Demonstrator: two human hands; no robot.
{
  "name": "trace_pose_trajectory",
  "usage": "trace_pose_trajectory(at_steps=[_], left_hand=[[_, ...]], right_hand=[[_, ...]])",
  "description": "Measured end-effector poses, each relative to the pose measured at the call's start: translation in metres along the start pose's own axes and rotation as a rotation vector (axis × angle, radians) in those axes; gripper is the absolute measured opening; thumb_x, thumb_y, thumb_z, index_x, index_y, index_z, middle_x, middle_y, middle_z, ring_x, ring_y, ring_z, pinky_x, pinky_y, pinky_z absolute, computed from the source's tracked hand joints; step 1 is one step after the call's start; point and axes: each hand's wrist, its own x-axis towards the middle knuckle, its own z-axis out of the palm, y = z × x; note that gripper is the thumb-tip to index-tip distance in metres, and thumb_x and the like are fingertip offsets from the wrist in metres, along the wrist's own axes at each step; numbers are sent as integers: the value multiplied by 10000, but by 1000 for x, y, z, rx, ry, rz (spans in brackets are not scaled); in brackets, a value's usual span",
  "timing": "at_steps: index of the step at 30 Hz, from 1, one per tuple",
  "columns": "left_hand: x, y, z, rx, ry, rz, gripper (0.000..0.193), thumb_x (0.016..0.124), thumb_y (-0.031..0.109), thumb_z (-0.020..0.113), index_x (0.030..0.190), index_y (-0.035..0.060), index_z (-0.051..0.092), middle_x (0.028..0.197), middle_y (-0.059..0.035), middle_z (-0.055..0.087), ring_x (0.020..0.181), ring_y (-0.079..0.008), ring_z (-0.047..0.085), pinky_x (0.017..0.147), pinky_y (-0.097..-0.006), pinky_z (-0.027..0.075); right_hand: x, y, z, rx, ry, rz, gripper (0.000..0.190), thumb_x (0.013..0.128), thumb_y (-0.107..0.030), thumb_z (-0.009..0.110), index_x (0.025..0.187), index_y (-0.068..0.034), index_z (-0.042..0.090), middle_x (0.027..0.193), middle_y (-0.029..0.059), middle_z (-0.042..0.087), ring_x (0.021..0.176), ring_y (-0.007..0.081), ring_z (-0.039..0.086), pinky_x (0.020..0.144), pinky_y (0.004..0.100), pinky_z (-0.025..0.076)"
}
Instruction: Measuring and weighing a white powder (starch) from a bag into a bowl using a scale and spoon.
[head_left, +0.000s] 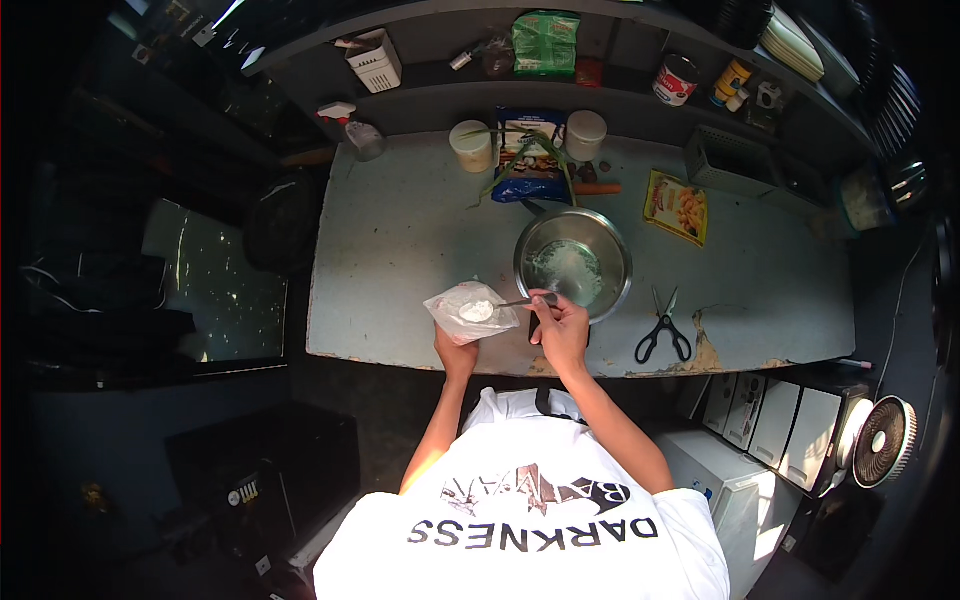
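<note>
My left hand (455, 351) grips a translucent plastic bag (448, 307) from below, its mouth spread wide. A metal spoon (514, 304) is pinched in my right hand (562, 330). The spoon's bowl lies over the bag's mouth, heaped with white powder (477, 310). Just beyond my right hand stands a stainless steel mixing bowl (619, 247), with more white powder spread over its bottom. Something dark, partly hidden by my right hand, sits under the bowl's near edge. Kitchen scissors (664, 330) with black handles lie partly spread to the right of the bowl.
Behind the bowl are a blue-and-white packet (517, 180) draped with spring onions, a carrot (598, 189) and two lidded tubs, left (471, 154) and right (586, 139). A yellow packet (676, 208) lies to the right. A spray bottle (364, 140) stands at the table's (390, 225) back left.
</note>
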Motion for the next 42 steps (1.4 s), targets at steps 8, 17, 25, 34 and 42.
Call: trace_pose_trajectory(at_steps=[8,17,25,34,42], left_hand=[[4,4,-2,14,-23,-3,677,758,44,819,1358,6,507,1249,-156,682,1186,-285,655,1011,-366,494],[-2,2,-4,4,-10,33,716,745,1,810,1391,26,501,1255,-160,671,1187,-299,653,1004,-373,501],[0,9,-2,-52,-7,6,687,761,17,811,1376,-1,505,1270,-163,674,1210,-279,645,1026,-352,484],[2,-3,0,17,-1,21,725,751,15,824,1396,11,492,1276,-172,673,1211,-300,652,1011,-362,502],[1,9,0,-18,4,-11,657,761,14,804,1352,4,518,1275,-155,670,1220,-281,639,1035,-350,477]], right_hand=[[1,-32,-68,100,124,-1,240,1009,-147,643,1111,61,705,870,140,756,444,64,541,400,213,391],[33,-41,-98,63,367,-362,264,1026,-157,622,1125,79,688,904,102,758,449,70,544,428,203,402],[60,-7,-92,-219,371,-291,202,1007,-111,635,1124,12,745,867,82,746,481,88,595,463,251,444],[63,-13,-81,-259,333,-360,197,987,-102,647,1106,11,755,747,105,732,481,118,630,464,269,460],[56,-9,-63,-409,71,-491,177,963,-60,660,1093,6,760,856,153,766,516,151,654,486,283,491]])
